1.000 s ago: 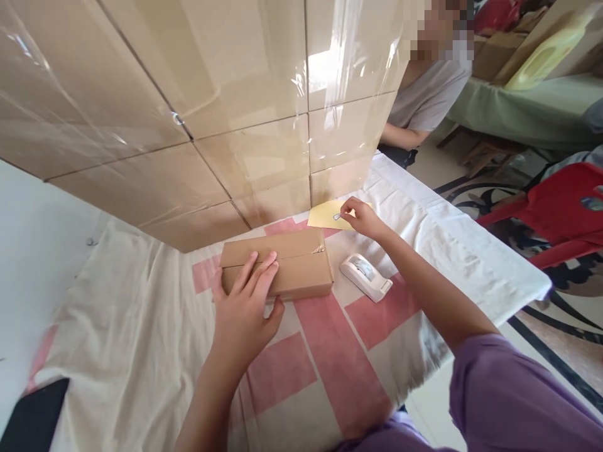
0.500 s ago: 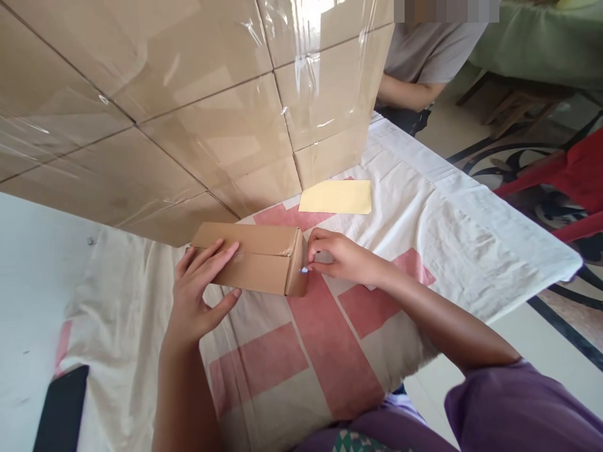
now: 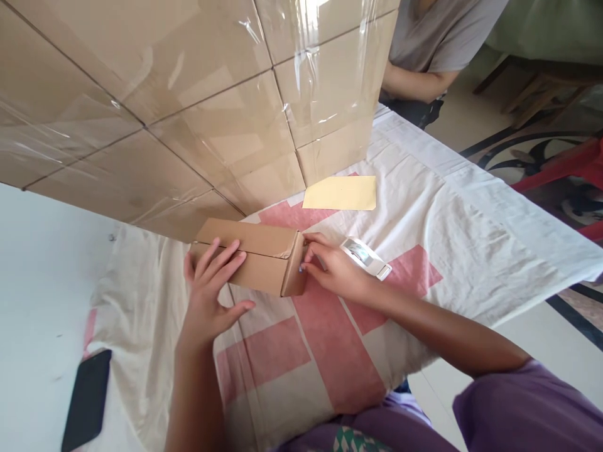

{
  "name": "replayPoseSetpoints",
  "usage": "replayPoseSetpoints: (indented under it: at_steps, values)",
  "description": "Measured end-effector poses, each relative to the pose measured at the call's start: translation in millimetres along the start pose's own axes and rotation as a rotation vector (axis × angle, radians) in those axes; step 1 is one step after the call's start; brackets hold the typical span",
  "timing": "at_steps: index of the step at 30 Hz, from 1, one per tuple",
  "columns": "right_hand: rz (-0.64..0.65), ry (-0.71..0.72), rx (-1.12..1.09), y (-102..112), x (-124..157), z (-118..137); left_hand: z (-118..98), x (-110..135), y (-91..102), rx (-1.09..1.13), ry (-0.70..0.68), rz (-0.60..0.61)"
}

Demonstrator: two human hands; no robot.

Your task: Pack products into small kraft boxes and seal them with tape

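A small brown cardboard box [image 3: 264, 248] lies on the cloth-covered table [image 3: 447, 226]. My left hand [image 3: 211, 295] rests flat on its top with the fingers stretched out, thumb off the near edge. My right hand [image 3: 330, 267] presses its fingertips against the box's right end flap, where a small piece of tape or a sticker sits under them. A white tape dispenser [image 3: 366, 257] lies just behind my right hand. A yellow sheet [image 3: 340, 193] lies further back on the cloth.
A tall stack of plastic-wrapped cartons [image 3: 188, 94] stands behind the box. A black phone [image 3: 87, 408] lies at the left near corner. Another person in a grey shirt [image 3: 438, 37] sits at the far end. A red chair [image 3: 565, 169] stands on the right.
My right hand left the yellow sheet with a small piece pinched in it and came to the box's right end. The box turned slightly under my left hand.
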State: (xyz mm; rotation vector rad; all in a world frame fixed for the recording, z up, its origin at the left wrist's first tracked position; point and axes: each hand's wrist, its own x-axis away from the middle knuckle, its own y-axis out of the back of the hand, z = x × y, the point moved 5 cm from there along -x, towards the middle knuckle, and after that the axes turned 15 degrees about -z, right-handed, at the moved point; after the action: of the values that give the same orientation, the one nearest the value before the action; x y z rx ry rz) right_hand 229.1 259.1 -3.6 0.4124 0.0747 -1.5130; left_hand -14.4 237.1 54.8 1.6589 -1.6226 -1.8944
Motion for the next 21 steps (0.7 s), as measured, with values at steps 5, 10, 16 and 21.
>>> replayPoseSetpoints:
  at_steps: [5, 10, 16, 21]
  values:
    - [-0.048, 0.023, -0.108, -12, 9, -6, -49, 31, -33.2, -0.216, 0.239, -0.217]
    - [-0.055, 0.042, -0.118, -18, 13, -9, -74, 35, -55.9, -0.291, 0.378, -0.352]
    - [-0.063, 0.064, -0.090, -15, 9, -13, -75, 29, -54.9, -0.328, 0.428, -0.388]
    - [-0.068, -0.080, -0.101, -17, 3, -25, -75, 35, -57.7, -0.315, 0.505, -0.413]
